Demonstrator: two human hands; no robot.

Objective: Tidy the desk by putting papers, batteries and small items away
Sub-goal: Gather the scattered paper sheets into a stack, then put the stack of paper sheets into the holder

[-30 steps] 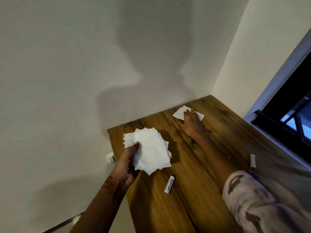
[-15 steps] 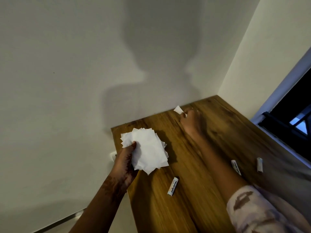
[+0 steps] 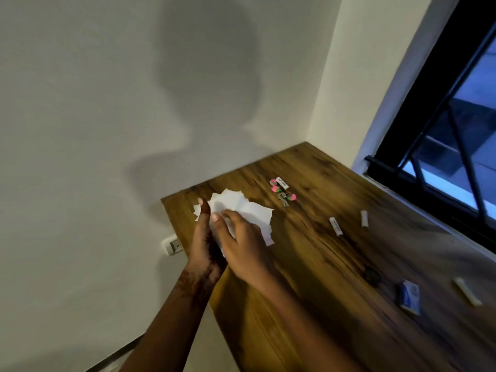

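A fanned stack of white paper slips (image 3: 248, 210) is held above the left part of the wooden desk (image 3: 308, 264). My left hand (image 3: 202, 242) grips the stack from the left side, thumb up. My right hand (image 3: 241, 245) lies over the stack's lower part, thumb pressed on the papers. White batteries lie on the desk: one (image 3: 336, 226) in the middle, one (image 3: 364, 219) nearer the window, one (image 3: 283, 183) at the back beside a key ring, and a blurred one (image 3: 467, 291) at the right.
Keys with pink and green charms (image 3: 283, 194) lie towards the back. A small blue and white box (image 3: 409, 296) and a dark round spot (image 3: 371, 275) are at the right. A window with black bars (image 3: 442, 146) borders the desk's right side. A wall socket (image 3: 171, 245) sits left of the desk.
My right hand has come back from the far part of the desk with the paper it picked up and joined my left hand on the stack. The view has shifted right.
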